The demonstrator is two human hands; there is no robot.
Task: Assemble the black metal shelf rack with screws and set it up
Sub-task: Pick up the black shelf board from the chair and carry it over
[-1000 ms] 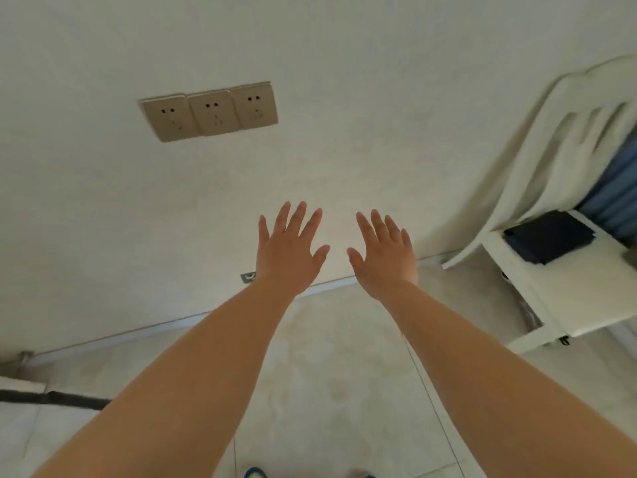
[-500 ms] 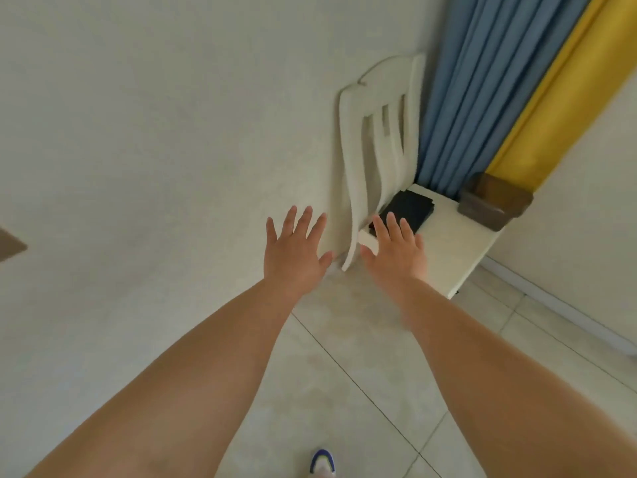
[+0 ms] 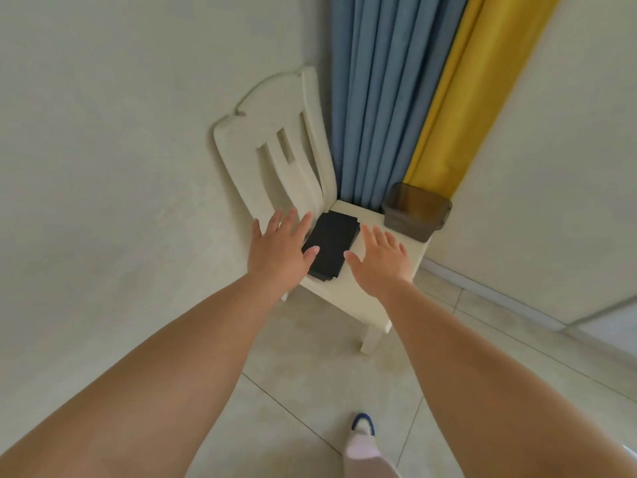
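**Hands over chair seat**

Flat black stack (image 3: 330, 246) lies on white chair (image 3: 348, 298) seat, near backrest. Left hand (image 3: 280, 254) and right hand (image 3: 381, 262) either side above it, fingers spread straight, holding nothing. Brown bin (image 3: 415, 211) beside curtains (image 3: 396, 94).

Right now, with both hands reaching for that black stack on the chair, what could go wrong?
1. The black stack looks like several flat pieces; gripped from two sides only, the layers might slide apart and drop on the tiled floor.
2. Both the left hand and right hand are open, holding nothing yet, so a hurried grab may shove the stack toward the translucent bin sharing the chair.
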